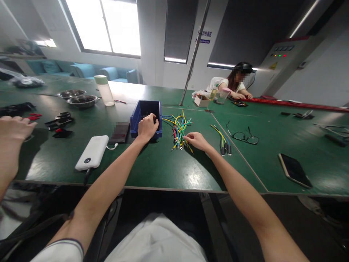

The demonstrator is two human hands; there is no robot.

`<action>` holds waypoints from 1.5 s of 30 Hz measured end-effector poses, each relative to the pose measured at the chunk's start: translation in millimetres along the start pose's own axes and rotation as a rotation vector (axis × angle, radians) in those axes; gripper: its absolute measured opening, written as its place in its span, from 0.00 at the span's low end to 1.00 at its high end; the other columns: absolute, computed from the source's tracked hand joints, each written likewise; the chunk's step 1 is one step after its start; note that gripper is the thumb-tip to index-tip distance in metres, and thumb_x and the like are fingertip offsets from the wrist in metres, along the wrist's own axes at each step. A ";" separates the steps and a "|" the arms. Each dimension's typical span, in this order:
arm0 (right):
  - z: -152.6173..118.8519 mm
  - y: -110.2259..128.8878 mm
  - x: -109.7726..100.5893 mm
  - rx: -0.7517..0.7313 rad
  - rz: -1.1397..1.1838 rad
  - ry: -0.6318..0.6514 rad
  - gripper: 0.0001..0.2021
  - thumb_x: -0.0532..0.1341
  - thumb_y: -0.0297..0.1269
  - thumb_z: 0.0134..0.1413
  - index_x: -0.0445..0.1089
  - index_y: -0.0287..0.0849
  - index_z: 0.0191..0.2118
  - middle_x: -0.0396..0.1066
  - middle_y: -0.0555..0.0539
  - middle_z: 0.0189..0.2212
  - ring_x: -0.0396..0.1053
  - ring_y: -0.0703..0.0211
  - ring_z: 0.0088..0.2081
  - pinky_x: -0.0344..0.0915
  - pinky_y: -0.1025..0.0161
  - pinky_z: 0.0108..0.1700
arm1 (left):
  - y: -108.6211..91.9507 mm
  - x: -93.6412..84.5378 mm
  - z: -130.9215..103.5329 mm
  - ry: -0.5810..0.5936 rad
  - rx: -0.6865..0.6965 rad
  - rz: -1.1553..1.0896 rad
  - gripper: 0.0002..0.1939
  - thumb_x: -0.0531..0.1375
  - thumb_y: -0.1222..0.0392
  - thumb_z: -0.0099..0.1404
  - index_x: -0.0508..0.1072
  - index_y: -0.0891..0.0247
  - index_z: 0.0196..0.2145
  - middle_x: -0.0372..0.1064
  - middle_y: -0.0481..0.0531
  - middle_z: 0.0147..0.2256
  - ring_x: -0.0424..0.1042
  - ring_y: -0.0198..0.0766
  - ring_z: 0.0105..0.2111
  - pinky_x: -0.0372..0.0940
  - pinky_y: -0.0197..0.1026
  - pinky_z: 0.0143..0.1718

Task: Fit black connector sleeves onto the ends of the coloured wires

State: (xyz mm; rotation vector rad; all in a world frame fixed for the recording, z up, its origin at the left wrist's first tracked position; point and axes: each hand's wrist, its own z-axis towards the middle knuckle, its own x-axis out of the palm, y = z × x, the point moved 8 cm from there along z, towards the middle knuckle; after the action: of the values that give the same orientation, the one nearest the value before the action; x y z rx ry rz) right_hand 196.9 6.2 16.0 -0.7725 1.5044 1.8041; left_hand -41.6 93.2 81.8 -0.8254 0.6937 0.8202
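My left hand (148,127) reaches over the near rim of a blue plastic bin (133,122). Its fingers are curled inside, and whatever they hold is hidden. Dark small items lie in the bin, too shaded to name. To the right, a loose pile of yellow, green and blue wires (178,125) with metal ring terminals lies on the table. At the pile's right side, my right hand (198,141) has thumb and fingers pinched on a wire. Further right lies a small bundle of wires (224,140) with black sleeves and ring ends.
A white power bank (92,152) with a cable and a dark phone-like slab (120,133) lie left of the bin. Behind stand a bottle (105,92) and metal bowls (81,100). Glasses (242,137) and a phone (294,170) lie right. Another person's hand (12,134) is at left; a co-worker (231,85) sits opposite.
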 end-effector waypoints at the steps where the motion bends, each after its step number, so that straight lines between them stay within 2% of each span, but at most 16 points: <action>1: -0.2 -0.4 0.6 0.006 0.023 0.013 0.19 0.56 0.50 0.55 0.73 0.39 0.27 0.71 0.49 0.22 0.64 0.63 0.25 0.56 0.66 0.30 | -0.4 -0.8 -0.4 0.000 -0.003 -0.002 0.11 0.52 0.54 0.68 0.70 0.59 0.43 0.74 0.56 0.42 0.74 0.48 0.42 0.65 0.43 0.40; 5: -0.6 -6.2 2.0 0.055 0.131 0.048 0.16 0.58 0.47 0.51 0.72 0.38 0.27 0.69 0.50 0.21 0.62 0.64 0.24 0.56 0.67 0.28 | -1.3 -5.2 -1.8 -0.022 -0.015 -0.020 0.11 0.52 0.54 0.68 0.70 0.59 0.43 0.74 0.55 0.43 0.73 0.47 0.43 0.64 0.42 0.41; 11: -0.3 -15.5 8.4 0.166 0.430 0.088 0.18 0.60 0.52 0.49 0.67 0.39 0.27 0.58 0.56 0.18 0.53 0.70 0.19 0.50 0.69 0.22 | -0.5 -9.8 -1.6 -0.059 -0.041 -0.061 0.11 0.53 0.52 0.68 0.69 0.59 0.41 0.75 0.54 0.38 0.74 0.47 0.39 0.63 0.42 0.38; 17: -2.5 -16.3 8.1 0.233 0.637 0.085 0.21 0.62 0.55 0.46 0.67 0.39 0.33 0.55 0.57 0.18 0.50 0.72 0.18 0.43 0.70 0.19 | -3.9 -10.8 -3.1 -0.083 -0.043 -0.055 0.12 0.52 0.51 0.68 0.68 0.60 0.39 0.74 0.54 0.35 0.74 0.46 0.38 0.61 0.41 0.38; 24: -5.2 -12.7 -1.3 0.216 0.661 0.045 0.19 0.63 0.54 0.48 0.65 0.40 0.31 0.58 0.55 0.19 0.51 0.71 0.18 0.43 0.69 0.19 | -11.8 -13.1 -8.0 -0.152 0.019 -0.090 0.11 0.51 0.51 0.68 0.67 0.60 0.36 0.73 0.53 0.33 0.74 0.44 0.35 0.60 0.40 0.36; 30: -3.7 -12.6 -3.8 0.205 0.728 0.022 0.20 0.63 0.55 0.48 0.65 0.41 0.33 0.58 0.55 0.20 0.50 0.71 0.18 0.43 0.70 0.19 | -15.9 -17.0 -9.9 -0.190 0.047 -0.111 0.10 0.51 0.53 0.68 0.66 0.61 0.34 0.72 0.52 0.32 0.72 0.40 0.34 0.59 0.39 0.35; 35: -4.7 -6.6 -5.9 0.181 0.750 0.037 0.20 0.63 0.56 0.48 0.65 0.41 0.34 0.59 0.56 0.20 0.51 0.71 0.18 0.44 0.69 0.20 | -22.8 -17.7 -12.6 -0.181 0.090 -0.136 0.11 0.51 0.53 0.69 0.65 0.61 0.33 0.71 0.52 0.32 0.71 0.38 0.33 0.60 0.38 0.36; 39: -6.1 -3.0 -8.8 0.164 0.765 0.037 0.21 0.63 0.55 0.49 0.65 0.40 0.34 0.59 0.56 0.20 0.51 0.72 0.18 0.43 0.69 0.20 | -31.7 -16.4 -16.9 -0.180 0.175 -0.177 0.12 0.52 0.53 0.69 0.65 0.61 0.31 0.69 0.51 0.31 0.69 0.36 0.31 0.59 0.38 0.35; 45: -4.7 -7.1 -7.8 0.156 0.781 0.027 0.21 0.63 0.56 0.49 0.64 0.41 0.34 0.59 0.56 0.20 0.51 0.72 0.18 0.45 0.69 0.20 | -41.7 -13.4 -23.5 -0.254 0.350 -0.287 0.15 0.55 0.49 0.68 0.65 0.62 0.28 0.67 0.48 0.28 0.65 0.33 0.25 0.56 0.37 0.29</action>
State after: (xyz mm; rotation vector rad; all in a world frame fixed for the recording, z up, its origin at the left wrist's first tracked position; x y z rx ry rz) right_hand 207.4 1.6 17.1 -0.1138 2.1201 2.1622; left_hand -18.4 51.4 95.2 -0.4778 0.4609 0.5122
